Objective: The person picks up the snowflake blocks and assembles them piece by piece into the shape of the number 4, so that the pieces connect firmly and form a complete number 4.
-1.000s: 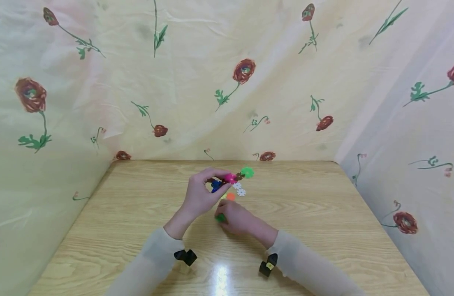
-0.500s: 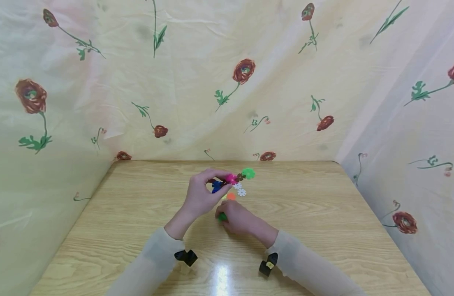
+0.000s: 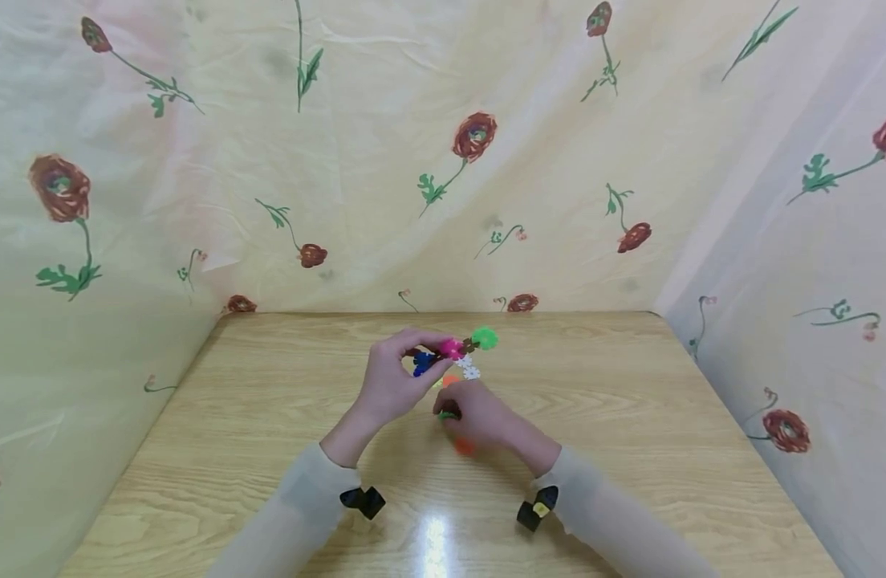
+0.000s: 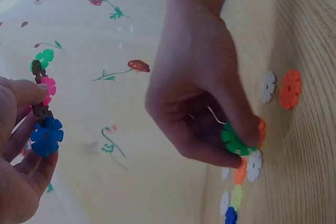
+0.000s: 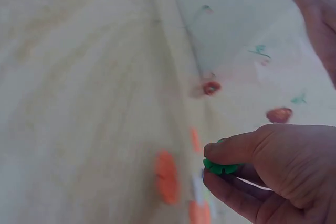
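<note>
My left hand [image 3: 391, 379] pinches a joined chain of flower-shaped plastic discs above the table. In the left wrist view the chain shows a light green disc [image 4: 45, 58], a pink disc [image 4: 49, 88] by the thumb, brown discs set edge-on between, and a blue disc [image 4: 46, 136] at the lower end. My right hand [image 3: 479, 413] is just in front, thumb and fingers gripping a dark green disc [image 5: 221, 167]. That disc is apart from the chain. An orange disc [image 3: 463, 446] lies on the table beside the right hand, partly covered by it.
Loose discs lie on the wooden table [image 3: 602, 385] past the right hand: white [image 3: 471, 373], orange [image 4: 240, 171], yellow [image 4: 237, 196] and dark blue [image 4: 231, 215]. A flowered cloth [image 3: 385, 144] rises behind the table and at both sides.
My right hand has shifted slightly to the right with the dark green disc, and an orange disc now shows beside it. The left hand and its chain have stayed nearly still.
</note>
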A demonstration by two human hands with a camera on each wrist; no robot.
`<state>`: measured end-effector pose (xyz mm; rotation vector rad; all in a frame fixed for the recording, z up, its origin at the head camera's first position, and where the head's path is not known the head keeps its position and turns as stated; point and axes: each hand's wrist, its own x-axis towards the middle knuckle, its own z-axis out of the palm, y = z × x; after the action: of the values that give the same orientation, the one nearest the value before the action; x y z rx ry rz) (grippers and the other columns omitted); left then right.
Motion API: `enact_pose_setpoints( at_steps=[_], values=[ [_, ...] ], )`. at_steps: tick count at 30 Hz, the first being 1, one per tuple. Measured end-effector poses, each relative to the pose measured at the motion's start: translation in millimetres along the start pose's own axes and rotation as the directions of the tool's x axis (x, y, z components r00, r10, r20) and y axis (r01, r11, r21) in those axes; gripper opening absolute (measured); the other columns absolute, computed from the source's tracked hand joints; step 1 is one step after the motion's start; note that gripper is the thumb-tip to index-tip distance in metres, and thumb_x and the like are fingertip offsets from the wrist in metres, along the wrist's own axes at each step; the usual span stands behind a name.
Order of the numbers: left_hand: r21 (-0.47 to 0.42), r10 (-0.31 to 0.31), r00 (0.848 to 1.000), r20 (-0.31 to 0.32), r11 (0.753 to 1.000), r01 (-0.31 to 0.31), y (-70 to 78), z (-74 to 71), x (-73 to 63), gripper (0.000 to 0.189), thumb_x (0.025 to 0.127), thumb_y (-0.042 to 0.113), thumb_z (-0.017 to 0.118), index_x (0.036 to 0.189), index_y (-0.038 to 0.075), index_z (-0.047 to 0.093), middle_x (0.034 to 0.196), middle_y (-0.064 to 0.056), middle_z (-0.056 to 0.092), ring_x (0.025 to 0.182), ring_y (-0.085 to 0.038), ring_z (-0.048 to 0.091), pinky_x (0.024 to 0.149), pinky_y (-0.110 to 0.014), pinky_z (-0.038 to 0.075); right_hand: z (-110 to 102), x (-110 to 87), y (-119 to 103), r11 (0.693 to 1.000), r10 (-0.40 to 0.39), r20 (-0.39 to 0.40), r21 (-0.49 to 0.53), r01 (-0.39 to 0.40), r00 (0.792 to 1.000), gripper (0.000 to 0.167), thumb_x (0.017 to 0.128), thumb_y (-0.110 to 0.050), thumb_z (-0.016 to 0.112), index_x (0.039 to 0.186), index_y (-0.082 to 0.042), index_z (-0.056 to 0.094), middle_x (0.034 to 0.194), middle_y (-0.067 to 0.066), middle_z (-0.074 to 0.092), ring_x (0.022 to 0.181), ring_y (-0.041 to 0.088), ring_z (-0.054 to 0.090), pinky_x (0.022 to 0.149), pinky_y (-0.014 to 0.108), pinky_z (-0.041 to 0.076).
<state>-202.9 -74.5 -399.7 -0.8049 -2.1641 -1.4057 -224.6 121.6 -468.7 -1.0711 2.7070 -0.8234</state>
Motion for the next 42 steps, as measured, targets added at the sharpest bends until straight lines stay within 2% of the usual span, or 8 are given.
enact_pose_setpoints(
  at_steps=[5, 9, 15, 18, 22, 26, 37, 42],
  values=[
    [0.006, 0.017, 1.0, -0.009, 1.0, -0.017, 0.2, -1.4, -0.4, 0.026, 0.089, 0.008, 0.087, 0.114, 0.011, 0.081, 0.105, -0.004, 0.082, 0.094, -0.018, 0.076, 0.077, -0.029, 0.063, -29.7, -4.0, 4.9, 0.999, 0.005, -0.096, 0.046, -0.001, 0.995, 0.012, 0.094, 0.002, 0.073, 0.101, -0.007, 0.077, 0.094, 0.003, 0.078, 0.083, 0.01, 0.07, 0.077, 0.025, 0.062],
    [0.002, 0.018, 1.0, -0.011, 1.0, -0.018, 2.6, -3.0, -0.3, 0.026, 0.089, 0.008, 0.086, 0.114, 0.01, 0.08, 0.104, -0.005, 0.081, 0.094, -0.019, 0.076, 0.076, -0.03, 0.063, -53.7, -8.9, 7.2, 0.998, 0.019, -0.251, 0.068, -0.001, 0.968, 0.015, 0.096, 0.002, 0.071, 0.108, -0.003, 0.077, 0.101, 0.009, 0.081, 0.091, 0.021, 0.078, 0.08, 0.031, 0.066],
    [0.011, 0.02, 1.0, -0.016, 1.0, -0.02, 2.9, -3.3, -0.6, 0.025, 0.089, 0.008, 0.086, 0.114, 0.009, 0.081, 0.103, -0.006, 0.081, 0.093, -0.019, 0.075, 0.077, -0.03, 0.064, -85.5, -19.9, 1.3, 0.994, 0.039, -0.497, 0.111, 0.019, 0.867, 0.018, 0.095, 0.005, 0.072, 0.111, -0.002, 0.075, 0.103, 0.014, 0.08, 0.093, 0.029, 0.079, 0.08, 0.032, 0.067],
    [0.015, 0.014, 1.0, -0.02, 1.0, -0.013, 2.2, -2.7, -0.8, 0.024, 0.09, 0.008, 0.086, 0.113, 0.009, 0.081, 0.102, -0.005, 0.081, 0.094, -0.019, 0.074, 0.079, -0.029, 0.063, -96.8, -25.3, -4.0, 0.991, 0.031, -0.586, 0.121, 0.05, 0.81, 0.016, 0.095, 0.006, 0.072, 0.107, -0.004, 0.076, 0.101, 0.011, 0.079, 0.092, 0.023, 0.078, 0.08, 0.023, 0.064],
    [0.013, 0.008, 0.999, -0.037, 1.0, -0.008, 2.6, -1.8, -0.4, 0.023, 0.089, 0.006, 0.085, 0.112, 0.009, 0.081, 0.102, -0.006, 0.081, 0.094, -0.019, 0.074, 0.08, -0.028, 0.062, -105.6, -31.0, -10.8, 0.982, -0.026, -0.654, 0.125, 0.141, 0.756, 0.016, 0.094, 0.008, 0.073, 0.104, -0.004, 0.076, 0.098, 0.012, 0.079, 0.09, 0.008, 0.075, 0.082, 0.013, 0.06],
    [-0.001, 0.0, 0.998, -0.061, 1.0, 0.0, 4.2, -0.8, 0.3, 0.02, 0.09, 0.006, 0.085, 0.11, 0.008, 0.08, 0.101, -0.007, 0.08, 0.093, -0.021, 0.074, 0.079, -0.028, 0.063, -109.4, -34.4, -18.2, 0.963, -0.088, -0.669, 0.133, 0.236, 0.738, 0.018, 0.092, 0.012, 0.072, 0.103, -0.002, 0.076, 0.1, 0.015, 0.079, 0.092, -0.001, 0.072, 0.085, 0.013, 0.06],
    [-0.06, -0.055, 0.995, -0.084, 0.997, 0.05, 7.0, 0.9, -0.2, 0.019, 0.091, 0.005, 0.084, 0.109, 0.006, 0.08, 0.103, -0.01, 0.079, 0.096, -0.023, 0.076, 0.078, -0.026, 0.065, -107.8, -36.4, -32.7, 0.932, -0.154, -0.644, 0.157, 0.327, 0.749, 0.02, 0.091, 0.015, 0.072, 0.103, -0.001, 0.076, 0.102, 0.015, 0.079, 0.096, 0.003, 0.075, 0.088, 0.019, 0.062],
    [-0.052, -0.057, 0.994, -0.097, 0.997, 0.052, 6.5, -0.3, -0.8, 0.019, 0.091, 0.006, 0.083, 0.11, 0.008, 0.081, 0.103, -0.009, 0.079, 0.094, -0.022, 0.075, 0.075, -0.024, 0.064, -107.8, -36.9, -32.5, 0.92, -0.152, -0.679, 0.17, 0.354, 0.718, 0.02, 0.091, 0.017, 0.071, 0.103, 0.001, 0.076, 0.103, 0.019, 0.078, 0.096, 0.01, 0.076, 0.09, 0.019, 0.062]
  ],
)
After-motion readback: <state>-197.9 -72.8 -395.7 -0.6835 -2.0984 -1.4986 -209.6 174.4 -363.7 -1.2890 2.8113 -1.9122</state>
